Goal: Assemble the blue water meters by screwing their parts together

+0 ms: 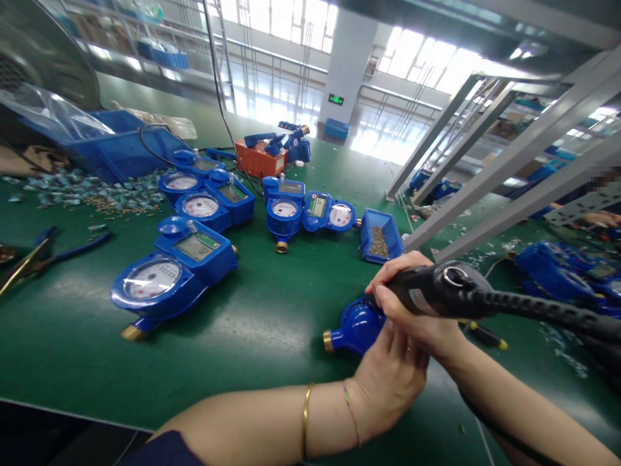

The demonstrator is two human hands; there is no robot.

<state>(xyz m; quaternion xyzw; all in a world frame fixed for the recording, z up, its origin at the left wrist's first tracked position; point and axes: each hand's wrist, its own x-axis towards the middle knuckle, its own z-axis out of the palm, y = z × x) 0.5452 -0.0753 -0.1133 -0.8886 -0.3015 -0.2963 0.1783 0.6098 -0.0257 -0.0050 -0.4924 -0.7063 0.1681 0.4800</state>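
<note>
Finished meter [169,275]: well to the left of your hands, lying flat on the green bench [262,323].
Screw tray [380,236]: beyond your hands, apart from them.
Left hand [391,378]: fingers closed on the blue meter body [356,325], steadying it.
Right hand [412,301]: closed around the black power screwdriver [451,291], held directly above that body.
</note>
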